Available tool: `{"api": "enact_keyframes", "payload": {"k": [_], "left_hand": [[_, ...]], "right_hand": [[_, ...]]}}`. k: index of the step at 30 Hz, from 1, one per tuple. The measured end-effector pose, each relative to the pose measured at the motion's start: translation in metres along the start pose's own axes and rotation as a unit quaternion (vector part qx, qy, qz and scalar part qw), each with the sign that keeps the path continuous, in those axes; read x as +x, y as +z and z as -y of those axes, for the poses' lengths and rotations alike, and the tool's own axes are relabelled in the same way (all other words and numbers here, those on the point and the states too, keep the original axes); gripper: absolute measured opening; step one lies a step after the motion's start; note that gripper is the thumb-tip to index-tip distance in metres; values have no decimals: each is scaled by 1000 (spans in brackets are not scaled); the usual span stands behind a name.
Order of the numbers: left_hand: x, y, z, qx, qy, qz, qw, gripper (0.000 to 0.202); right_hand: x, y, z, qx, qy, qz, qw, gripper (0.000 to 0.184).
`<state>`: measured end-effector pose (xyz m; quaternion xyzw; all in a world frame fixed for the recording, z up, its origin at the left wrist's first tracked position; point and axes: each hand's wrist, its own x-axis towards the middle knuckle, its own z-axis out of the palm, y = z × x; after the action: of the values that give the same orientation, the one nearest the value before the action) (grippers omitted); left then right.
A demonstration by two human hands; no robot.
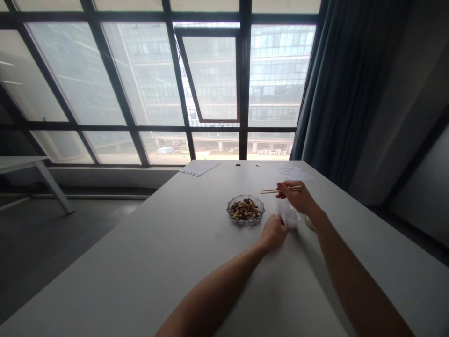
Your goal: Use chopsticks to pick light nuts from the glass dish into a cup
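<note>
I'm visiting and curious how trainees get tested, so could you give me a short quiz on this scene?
1. What is the person's right hand holding?
2. True or false: in this view, the ribbed clear glass dish of brown nuts stands to the left of the small clear plastic tub.
3. Which is nearest the person's left hand: A the small clear plastic tub, B the sheet of white paper at the far table edge, or C the dark blue curtain?

Key: 1 a pair of thin wooden chopsticks; 2 true; 3 A.
</note>
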<state>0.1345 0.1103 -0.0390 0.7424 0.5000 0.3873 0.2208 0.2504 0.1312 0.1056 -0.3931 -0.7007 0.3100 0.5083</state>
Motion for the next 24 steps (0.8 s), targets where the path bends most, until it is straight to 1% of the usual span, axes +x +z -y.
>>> {"api": "enact_keyframes", "payload": {"k": [1, 3, 6, 9, 11, 13, 16, 18, 21, 24], "left_hand": [[-1, -2, -1, 11, 10, 25, 1000, 6], [-4, -9, -3, 28, 44, 76, 996, 10], [-14, -24, -2, 39, 114, 151, 981, 10], [-31, -51, 3, 33, 171, 215, 961, 7], [-44, -72, 9, 32, 191, 239, 952, 9], [-58, -94, 16, 35, 204, 243, 948, 14], [-78, -121, 28, 47, 183, 234, 954, 17], [-90, -135, 35, 53, 168, 218, 960, 17], [-102, -147, 42, 49, 151, 197, 967, 17], [-106, -151, 44, 43, 136, 180, 973, 18]], "right_hand": [[-1, 4, 0, -7, -3, 27, 1000, 50], [-2, 10, -2, -28, -10, 74, 997, 48], [-4, 19, -8, -50, -21, 115, 992, 46], [-4, 28, -18, -72, -29, 133, 988, 42], [-4, 34, -25, -89, -37, 133, 986, 41], [-4, 39, -29, -95, -54, 133, 985, 41], [-5, 45, -32, -88, -78, 132, 984, 44], [-6, 48, -35, -91, -84, 131, 984, 44], [-7, 52, -42, -85, -72, 136, 985, 46], [-7, 55, -51, -48, -40, 131, 989, 52]]}}
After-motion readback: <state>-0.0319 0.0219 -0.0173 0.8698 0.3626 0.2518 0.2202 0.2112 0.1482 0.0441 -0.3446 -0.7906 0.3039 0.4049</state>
